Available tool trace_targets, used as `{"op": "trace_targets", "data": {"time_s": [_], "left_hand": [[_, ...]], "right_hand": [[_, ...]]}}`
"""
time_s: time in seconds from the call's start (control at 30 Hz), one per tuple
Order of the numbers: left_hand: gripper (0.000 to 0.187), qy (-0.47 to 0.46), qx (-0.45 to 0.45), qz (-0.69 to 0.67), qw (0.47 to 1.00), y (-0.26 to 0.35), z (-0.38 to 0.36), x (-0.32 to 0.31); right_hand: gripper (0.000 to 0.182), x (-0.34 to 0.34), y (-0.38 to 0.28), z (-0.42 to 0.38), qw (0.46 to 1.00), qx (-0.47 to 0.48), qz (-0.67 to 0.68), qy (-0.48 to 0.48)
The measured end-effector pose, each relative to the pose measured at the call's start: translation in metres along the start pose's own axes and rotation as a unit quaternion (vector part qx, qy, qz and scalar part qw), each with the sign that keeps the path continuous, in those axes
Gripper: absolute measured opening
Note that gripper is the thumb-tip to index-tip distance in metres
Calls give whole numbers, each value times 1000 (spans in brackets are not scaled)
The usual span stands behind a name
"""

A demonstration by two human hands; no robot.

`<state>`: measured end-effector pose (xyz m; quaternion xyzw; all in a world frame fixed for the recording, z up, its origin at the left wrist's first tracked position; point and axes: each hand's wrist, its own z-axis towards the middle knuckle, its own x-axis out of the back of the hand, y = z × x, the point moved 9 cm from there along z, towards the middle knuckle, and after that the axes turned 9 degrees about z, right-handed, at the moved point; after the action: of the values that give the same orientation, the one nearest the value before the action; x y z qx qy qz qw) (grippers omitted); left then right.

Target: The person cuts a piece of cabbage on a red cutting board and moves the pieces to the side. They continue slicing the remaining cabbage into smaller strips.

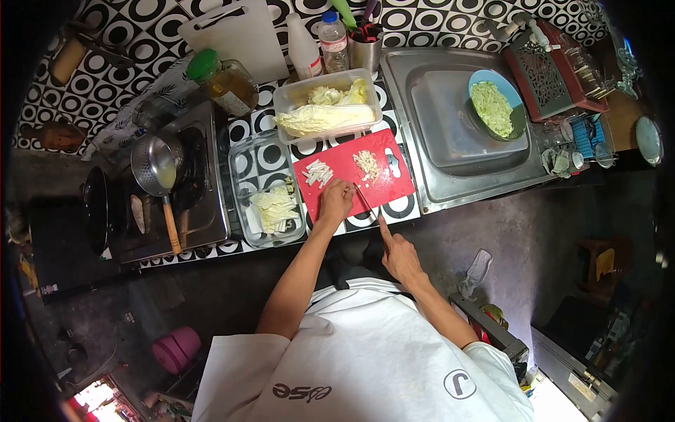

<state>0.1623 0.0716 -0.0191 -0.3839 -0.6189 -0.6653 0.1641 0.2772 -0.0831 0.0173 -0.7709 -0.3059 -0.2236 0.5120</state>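
Note:
A red cutting board (pixel 316 202) lies on the patterned counter. My left hand (pixel 337 200) is on it with fingers bent together over pale cabbage strips, mostly hidden under the fingertips. In my right hand (pixel 402 259) is a knife (pixel 366 201), gripped at the handle with the index finger stretched along it. Its thin blade reaches over the board beside my left fingertips. On the board, a pile of pale strips (pixel 318 174) lies at the left and finely chopped bits (pixel 365 166) lie near the middle.
Behind the board, a plastic container (pixel 281 129) holds napa cabbage (pixel 327 119). Left of it, a glass dish (pixel 242 169) holds cut leaves (pixel 274 209). A saucepan (pixel 156 163) sits on the stove. At right, a blue bowl (pixel 519 105) of shredded greens stands over the sink (pixel 436 195).

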Motion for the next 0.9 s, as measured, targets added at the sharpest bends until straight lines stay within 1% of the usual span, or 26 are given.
{"op": "trace_targets", "data": {"time_s": [0.17,0.33,0.5,0.63,0.7,0.8,0.9], "left_hand": [[7,22,-8,-4,1000,-1,-1,2],[8,12,-6,-11,1000,-5,-1,1],[12,6,-6,-23,1000,-4,-5,2],[12,33,-14,-51,998,-6,-8,2],[11,51,-3,-64,997,-9,-9,6],[12,34,21,-64,997,-11,-6,3],[8,38,16,-49,998,-9,-5,3]], "right_hand": [[77,-2,4,-1,1000,3,8,8],[79,-10,14,5,1000,7,10,15],[83,-16,10,32,1000,16,-15,21],[81,-10,6,42,999,14,-30,22],[79,-9,8,41,999,19,10,33],[78,-2,2,29,998,48,34,27],[79,1,2,21,997,59,18,55]]}}
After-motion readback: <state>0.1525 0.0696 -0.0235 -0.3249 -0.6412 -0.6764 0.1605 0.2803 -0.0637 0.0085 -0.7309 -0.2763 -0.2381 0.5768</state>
